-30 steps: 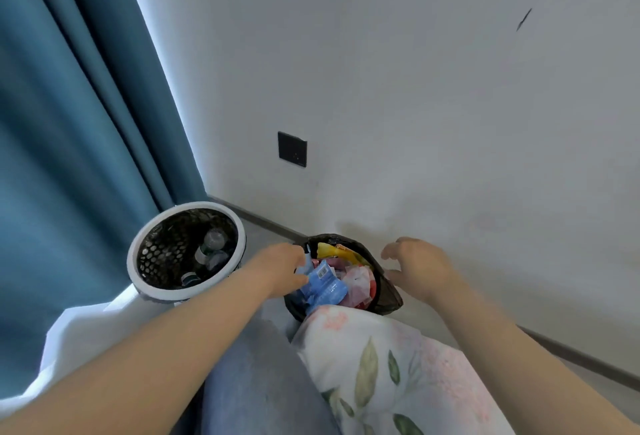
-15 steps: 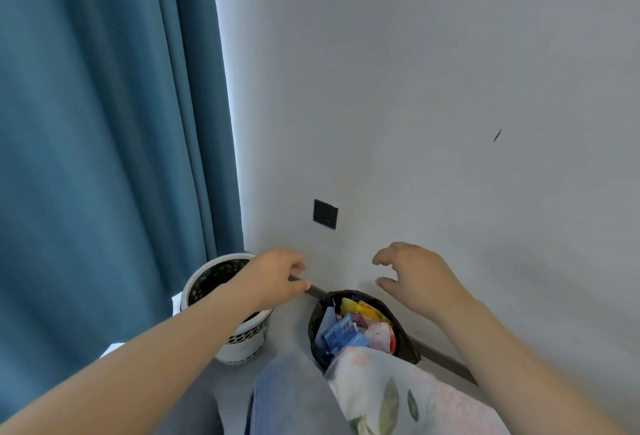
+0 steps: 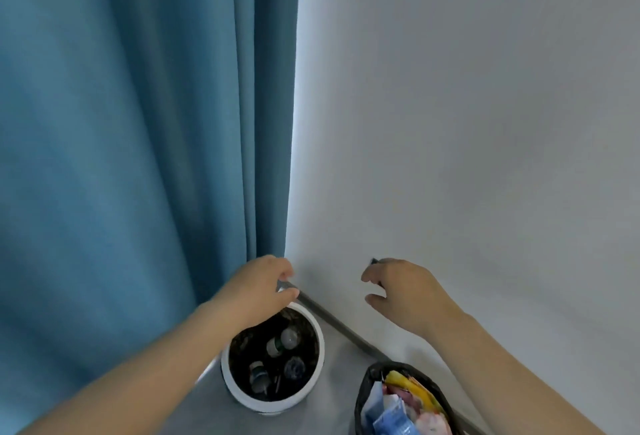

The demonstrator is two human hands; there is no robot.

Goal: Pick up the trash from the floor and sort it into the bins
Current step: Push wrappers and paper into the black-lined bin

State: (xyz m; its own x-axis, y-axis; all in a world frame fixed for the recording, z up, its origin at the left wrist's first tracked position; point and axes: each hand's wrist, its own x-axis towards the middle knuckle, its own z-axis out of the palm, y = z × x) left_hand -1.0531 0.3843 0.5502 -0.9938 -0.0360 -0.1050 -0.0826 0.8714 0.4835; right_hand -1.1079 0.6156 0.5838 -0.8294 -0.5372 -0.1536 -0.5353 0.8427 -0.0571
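Note:
A white round bin (image 3: 320, 358) with a dark mesh lining stands on the floor in the corner and holds several plastic bottles (image 3: 282, 342). To its right, a bin lined with a black bag (image 3: 363, 386) is full of coloured wrappers and packets (image 3: 405, 403); the frame's bottom edge cuts it off. My left hand (image 3: 259, 290) hovers over the far rim of the white bin, fingers loosely curled, holding nothing. My right hand (image 3: 405, 292) hangs in the air near the wall, above the black bin, with loosely curled, empty fingers.
A blue curtain (image 3: 138, 157) fills the left side down to the floor. A white wall (image 3: 467, 122) with a grey baseboard (image 3: 339, 325) runs along the right. A dark wall socket (image 3: 373, 260) peeks out behind my right hand. Grey floor (image 3: 339, 375) lies between the bins.
The view has swung up and left, so the bins sit lower in the frame. Both hands have risen away from the black bin; my left hand is now over the white bin.

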